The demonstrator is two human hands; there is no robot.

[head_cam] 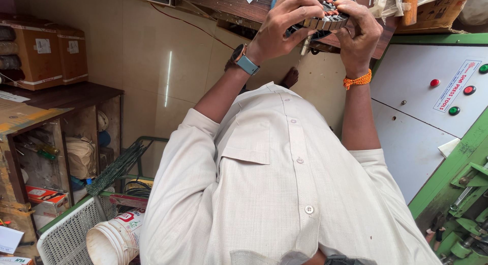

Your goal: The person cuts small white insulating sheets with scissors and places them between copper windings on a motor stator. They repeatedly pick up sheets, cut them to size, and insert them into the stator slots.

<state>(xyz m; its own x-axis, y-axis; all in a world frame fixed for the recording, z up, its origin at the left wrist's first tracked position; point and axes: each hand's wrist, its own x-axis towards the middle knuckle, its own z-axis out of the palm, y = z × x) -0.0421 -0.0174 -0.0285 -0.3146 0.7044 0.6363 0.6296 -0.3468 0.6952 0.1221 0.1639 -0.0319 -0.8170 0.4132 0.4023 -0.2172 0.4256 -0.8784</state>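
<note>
Both my hands are raised in front of my chest around a small round metal stator (329, 21) with stacked steel laminations and copper-coloured windings on top. My left hand (282, 23), with a blue-strapped watch (245, 61) on the wrist, curls its fingers over the stator's top and left side. My right hand (360, 36), with an orange thread (357, 81) round the wrist, grips the right side. The stator's underside is hidden by my fingers. My pale buttoned shirt (284, 183) fills the lower middle of the view.
A wooden bench edge (229, 1) lies just beyond the hands. To the right stands a green machine with a grey panel (422, 107) carrying red and green buttons. A wooden shelf unit (56, 143) with boxes and tools, a white bucket (109, 239) and a wire basket (66, 237) are at left.
</note>
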